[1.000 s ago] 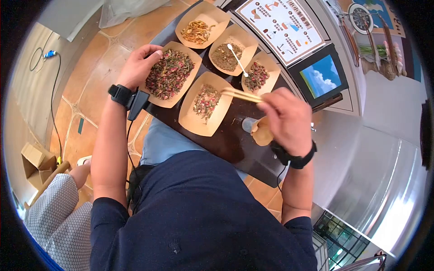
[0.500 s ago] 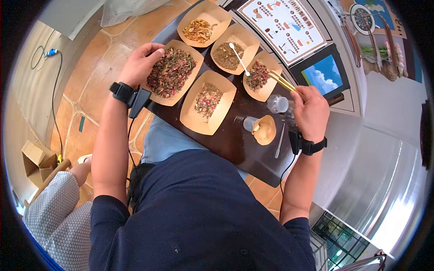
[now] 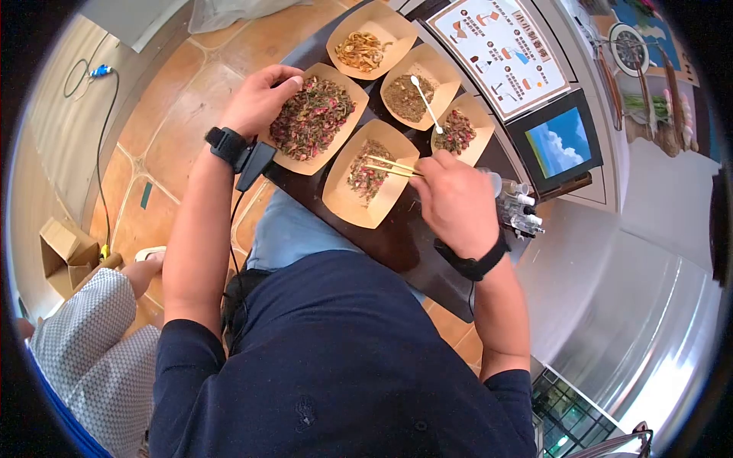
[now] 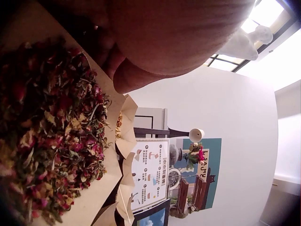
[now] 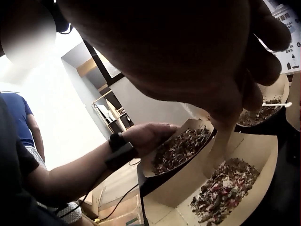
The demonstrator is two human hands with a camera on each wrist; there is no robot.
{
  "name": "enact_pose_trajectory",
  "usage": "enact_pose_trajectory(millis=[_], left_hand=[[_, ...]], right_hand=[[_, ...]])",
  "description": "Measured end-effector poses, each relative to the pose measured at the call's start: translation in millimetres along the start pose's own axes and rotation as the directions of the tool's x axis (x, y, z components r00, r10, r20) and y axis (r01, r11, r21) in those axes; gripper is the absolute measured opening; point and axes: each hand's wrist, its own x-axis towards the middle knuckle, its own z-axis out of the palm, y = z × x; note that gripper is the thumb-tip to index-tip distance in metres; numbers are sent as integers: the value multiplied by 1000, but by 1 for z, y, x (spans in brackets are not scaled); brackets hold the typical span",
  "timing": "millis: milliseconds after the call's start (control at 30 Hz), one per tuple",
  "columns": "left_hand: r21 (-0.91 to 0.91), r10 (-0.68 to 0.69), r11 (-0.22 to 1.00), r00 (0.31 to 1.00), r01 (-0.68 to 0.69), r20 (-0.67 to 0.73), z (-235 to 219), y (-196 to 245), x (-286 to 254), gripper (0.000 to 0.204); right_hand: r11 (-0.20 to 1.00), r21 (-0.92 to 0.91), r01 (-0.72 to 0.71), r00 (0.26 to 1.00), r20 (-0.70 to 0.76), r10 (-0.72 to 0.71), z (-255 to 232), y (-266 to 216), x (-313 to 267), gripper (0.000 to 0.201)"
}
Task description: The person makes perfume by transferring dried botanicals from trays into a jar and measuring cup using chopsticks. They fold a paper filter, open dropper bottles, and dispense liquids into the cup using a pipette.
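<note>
My right hand point(image 3: 458, 200) holds a pair of light wooden tweezers point(image 3: 398, 169). Their tips reach into the dried petals point(image 3: 368, 177) in the near middle paper tray point(image 3: 359, 211). In the right wrist view the hand is dark and close above that tray. My left hand point(image 3: 261, 101) grips the rim of a fuller paper tray point(image 3: 294, 162) on the left, thumb over its edge. That tray is heaped with dried rose petals and green leaf bits point(image 4: 61, 127). In the left wrist view, part of the hand covers the rim.
Three more paper trays stand behind: one with orange dried strips point(image 3: 361, 51), one with brown bits under a white spoon point(image 3: 424, 103), one with dark red buds point(image 3: 456, 131). Small clear bottles point(image 3: 521, 210) are at the right, near a screen point(image 3: 561, 145) and a printed sheet point(image 3: 500, 53).
My right hand brought the tweezers from the dark red bud tray left to the middle tray. The left hand keeps its hold. The head view has shifted slightly.
</note>
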Motion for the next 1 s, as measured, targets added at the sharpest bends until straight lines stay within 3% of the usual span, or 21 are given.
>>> enact_pose_trajectory(millis=[500, 1000], left_hand=[[-24, 19, 1000, 1000, -19, -1, 1, -10, 5, 38], [-50, 33, 998, 999, -33, 5, 1, -17, 9, 37]], right_hand=[[996, -61, 71, 996, -55, -75, 23, -5, 12, 3], [998, -20, 53, 998, -43, -54, 14, -4, 7, 11]])
